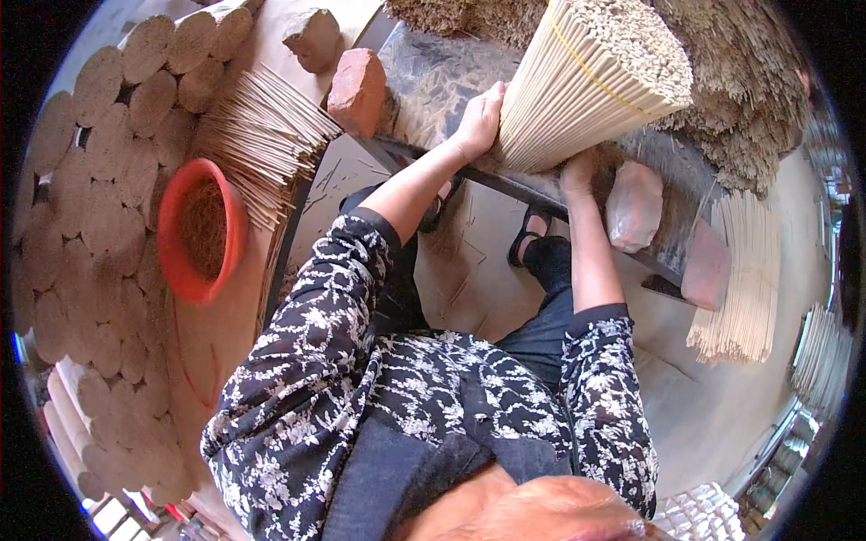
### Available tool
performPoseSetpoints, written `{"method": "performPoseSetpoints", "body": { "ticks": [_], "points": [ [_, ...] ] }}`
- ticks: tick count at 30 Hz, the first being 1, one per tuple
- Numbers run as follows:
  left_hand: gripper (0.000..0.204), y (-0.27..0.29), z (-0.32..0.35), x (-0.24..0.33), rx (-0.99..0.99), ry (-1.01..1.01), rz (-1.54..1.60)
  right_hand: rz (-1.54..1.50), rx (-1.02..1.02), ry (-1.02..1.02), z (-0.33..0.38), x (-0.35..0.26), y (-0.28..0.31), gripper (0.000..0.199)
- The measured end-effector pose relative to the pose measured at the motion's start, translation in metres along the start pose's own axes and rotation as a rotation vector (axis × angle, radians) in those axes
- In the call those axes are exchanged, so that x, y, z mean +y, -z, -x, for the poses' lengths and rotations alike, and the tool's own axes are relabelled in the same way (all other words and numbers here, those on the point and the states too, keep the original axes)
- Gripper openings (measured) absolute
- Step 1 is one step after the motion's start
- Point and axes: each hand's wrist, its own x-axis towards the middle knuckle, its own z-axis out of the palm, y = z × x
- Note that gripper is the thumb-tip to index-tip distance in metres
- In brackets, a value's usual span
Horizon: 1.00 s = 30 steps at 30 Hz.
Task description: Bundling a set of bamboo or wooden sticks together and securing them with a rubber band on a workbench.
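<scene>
Floral-patterned black-and-white sleeves (311,302) fill the lower frame as you reach with both bare hands toward the upper center, where a thick bundle of thin, pale sticks (550,108) leans with its cut end facing the upper right. Your left hand (481,122) clasps the bundle's left flank; your right hand (579,171) meets its lower right side, fingers hidden, so their grip cannot be told. The step in hand appears to be steadying and squaring the bundle, held near its far end by a thin yellow band (594,68). The next move seems to call for even pressure from both palms, lest the sticks splay below the band. Around you, a pale, pinkish block (635,206) sits just right of your right hand, and a rough orange-red brick (357,90) lies beyond your left, on the worn gray bench (433,77). Farther out, a round red plastic bowl (171,257) stands at left before stacked, round-ended brown bundles (99,234), while a shaggy brown heap (740,81) fills the upper right.
</scene>
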Motion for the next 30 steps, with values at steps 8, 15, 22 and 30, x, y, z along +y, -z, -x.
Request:
{"method": "performPoseSetpoints", "body": {
  "ticks": [8,15,22,30],
  "points": [
    [0.068,-0.028,-0.012,0.064,0.036,-0.388,0.355,0.023,0.038,0.146,-0.005,-0.007,-0.006,0.056],
    [0.054,-0.007,0.009,-0.005,0.078,-0.06,-0.05,0.165,-0.023,0.136,-0.001,0.033,0.014,0.064],
    [0.068,-0.005,-0.005,0.029,0.248,-0.47,-0.201,0.143,-0.047,0.015,0.011,0.002,0.005,0.071],
    [0.076,-0.028,0.024,0.09,0.165,-0.597,0.171,0.209,-0.016,0.16,0.024,-0.029,-0.023,0.07]
  ]
}}
